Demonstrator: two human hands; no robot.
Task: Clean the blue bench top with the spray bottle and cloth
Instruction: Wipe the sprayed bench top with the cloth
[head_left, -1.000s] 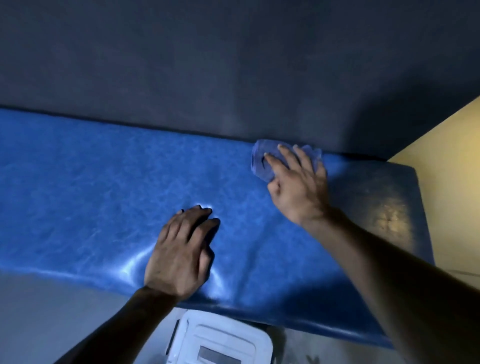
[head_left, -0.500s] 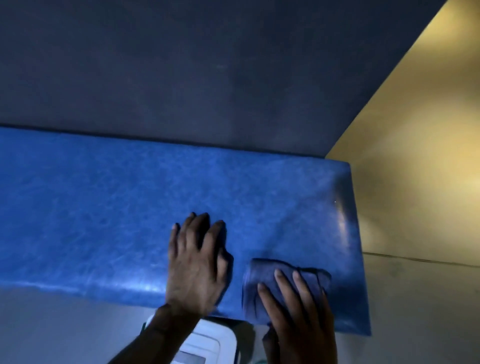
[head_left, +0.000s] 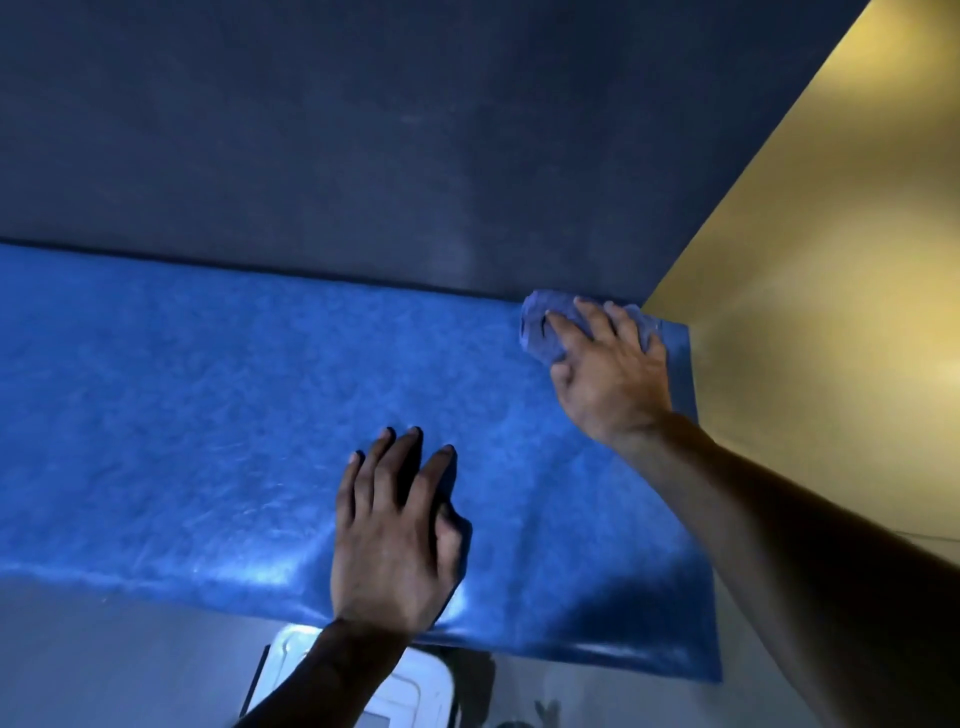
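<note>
Since half a second ago, the right hand (head_left: 608, 374) is carrying the cloth (head_left: 540, 332) from the near edge to the far right corner of the blue tabletop (head_left: 208, 415), fingers spread flat on it. The left hand (head_left: 395, 535) is resting flat, fingers spread. He should be keeping even pressure and overlapping strokes, I think.

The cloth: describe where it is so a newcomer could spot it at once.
Find the blue bench top and follow its back edge to the right, to the corner by the yellow wall. There the right hand presses the cloth, a crumpled, paler, greyer blue wad.
</note>
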